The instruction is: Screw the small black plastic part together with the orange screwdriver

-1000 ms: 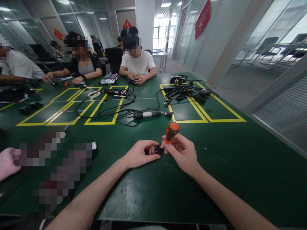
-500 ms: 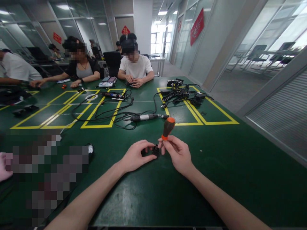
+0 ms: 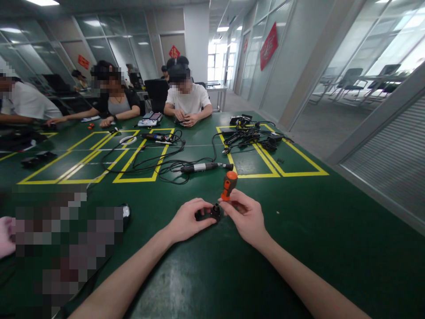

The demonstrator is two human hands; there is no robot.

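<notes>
Thumb and fingers of my left hand [image 3: 191, 220] pinch a small black cylindrical part [image 3: 215, 212] with a narrower top, low over the green table. Just to its right, my right hand [image 3: 246, 215] grips a screwdriver [image 3: 229, 186] near the lower end of its orange and dark grey handle. The handle points up and leans slightly right. I cannot make out the shaft and tip, which are hidden by my fingers, or whether they touch the black part.
Beyond my hands lies a corded electric screwdriver [image 3: 202, 167] with its black cable. Cables and black devices [image 3: 249, 133] are heaped at the back right. Yellow tape [image 3: 136, 180] marks rectangles on the table [image 3: 315, 230]. A co-worker [image 3: 187, 99] sits opposite.
The screwdriver handle has turned, now showing an orange patch on its side, and leans less to the right. My left hand keeps its pinch on the black part.
</notes>
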